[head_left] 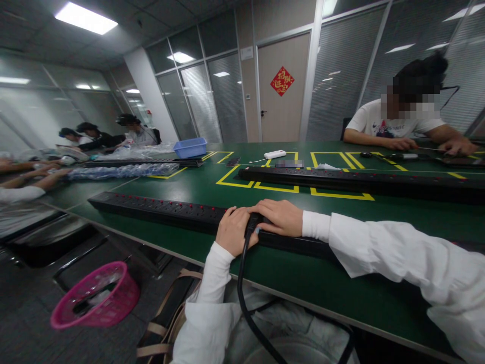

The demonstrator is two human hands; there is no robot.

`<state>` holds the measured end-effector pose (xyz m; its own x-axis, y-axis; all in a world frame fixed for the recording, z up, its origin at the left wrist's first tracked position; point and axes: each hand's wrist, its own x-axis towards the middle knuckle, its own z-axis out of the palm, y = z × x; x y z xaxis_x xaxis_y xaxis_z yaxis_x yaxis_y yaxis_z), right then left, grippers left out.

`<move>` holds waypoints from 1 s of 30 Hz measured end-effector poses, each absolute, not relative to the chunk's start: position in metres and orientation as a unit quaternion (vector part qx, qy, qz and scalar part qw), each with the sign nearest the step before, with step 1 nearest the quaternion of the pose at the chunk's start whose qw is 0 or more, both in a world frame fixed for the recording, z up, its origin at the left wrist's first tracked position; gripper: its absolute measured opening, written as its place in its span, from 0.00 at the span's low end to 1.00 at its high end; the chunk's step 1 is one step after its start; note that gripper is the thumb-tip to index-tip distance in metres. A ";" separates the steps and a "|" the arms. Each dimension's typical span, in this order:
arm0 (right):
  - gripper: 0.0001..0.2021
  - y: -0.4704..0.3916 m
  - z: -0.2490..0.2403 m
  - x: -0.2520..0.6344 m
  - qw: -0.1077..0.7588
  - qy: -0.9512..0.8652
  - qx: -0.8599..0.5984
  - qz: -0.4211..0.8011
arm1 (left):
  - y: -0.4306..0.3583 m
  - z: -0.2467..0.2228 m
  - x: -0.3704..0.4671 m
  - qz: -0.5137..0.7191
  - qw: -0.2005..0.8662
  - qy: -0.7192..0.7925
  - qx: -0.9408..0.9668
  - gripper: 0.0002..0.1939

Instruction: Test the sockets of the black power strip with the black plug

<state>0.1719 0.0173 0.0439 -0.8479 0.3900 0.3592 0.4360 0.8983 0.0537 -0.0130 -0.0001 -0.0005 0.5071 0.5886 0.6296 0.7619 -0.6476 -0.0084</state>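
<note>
Green table, left hand and right hand in closed grip around black plug, atop power strip.

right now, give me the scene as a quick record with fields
left hand: beside the plug, on the near power strip
right hand: across the near power strip, also at the plug
cord: runs from the plug down over the table edge
plug seated: cannot tell, fingers hide it
beyond: another long black strip, yellow tape outlines
far left: blue bin on the green table
floor: pink basket
across: seated person
</note>
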 end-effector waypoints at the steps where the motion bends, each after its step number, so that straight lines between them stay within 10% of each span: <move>1: 0.20 0.017 0.044 0.172 0.172 -0.959 -0.218 -0.065 | 0.000 -0.001 -0.013 -0.302 0.146 -0.396 -0.855 0.18; 30: 0.21 0.019 0.044 0.172 0.167 -0.957 -0.238 -0.014 | -0.001 -0.001 -0.013 -0.297 0.153 -0.395 -0.856 0.19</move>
<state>0.1723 0.0193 0.0436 -0.8308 0.4507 0.3266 0.4603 0.8862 -0.0521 -0.0129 -0.0011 -0.0008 0.5105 0.5860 0.6293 0.7675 -0.6405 -0.0262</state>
